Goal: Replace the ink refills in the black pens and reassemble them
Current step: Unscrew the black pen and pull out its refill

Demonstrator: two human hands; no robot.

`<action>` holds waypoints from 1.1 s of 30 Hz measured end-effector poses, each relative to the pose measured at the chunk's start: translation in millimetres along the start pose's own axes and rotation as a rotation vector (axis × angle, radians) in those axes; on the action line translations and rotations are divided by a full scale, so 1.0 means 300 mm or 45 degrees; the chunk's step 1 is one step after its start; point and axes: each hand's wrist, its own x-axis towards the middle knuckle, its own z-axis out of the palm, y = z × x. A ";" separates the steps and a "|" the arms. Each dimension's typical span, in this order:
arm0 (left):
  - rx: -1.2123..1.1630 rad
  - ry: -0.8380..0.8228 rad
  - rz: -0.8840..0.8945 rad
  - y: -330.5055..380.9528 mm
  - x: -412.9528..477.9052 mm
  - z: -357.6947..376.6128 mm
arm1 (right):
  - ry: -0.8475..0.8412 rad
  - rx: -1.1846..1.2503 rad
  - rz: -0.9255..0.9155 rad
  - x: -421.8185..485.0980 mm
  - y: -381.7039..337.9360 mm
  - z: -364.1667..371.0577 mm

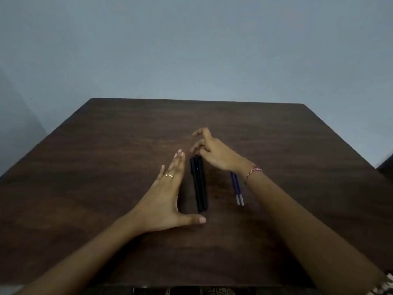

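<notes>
Black pens [198, 184] lie side by side in a tight bundle on the dark wooden table [106, 145], pointing away from me. My left hand [168, 196] rests flat and open just left of them, thumb stretched under their near ends. My right hand [212, 152] hovers at their far ends, fingers bent and spread, fingertips touching or nearly touching the pen tips; it grips nothing that I can see. Two blue ink refills [237, 188] with pale ends lie to the right of the pens, partly hidden under my right wrist.
The table's far edge [195, 100] meets a plain grey-blue wall. A dark object [386, 167] shows at the right border. Patterned fabric shows beyond the table's near edge at the bottom.
</notes>
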 end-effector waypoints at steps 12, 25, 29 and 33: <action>0.030 0.116 0.026 0.007 0.006 0.014 | 0.095 -0.060 0.010 -0.004 0.017 0.042; 0.004 0.133 0.017 0.006 0.008 0.015 | 0.184 -0.027 0.005 -0.020 0.019 0.058; -0.014 0.143 0.007 0.004 0.006 0.012 | 0.178 -0.014 0.002 -0.022 0.019 0.058; -0.026 0.157 0.012 0.005 0.008 0.013 | 0.214 0.003 -0.031 -0.024 0.011 0.061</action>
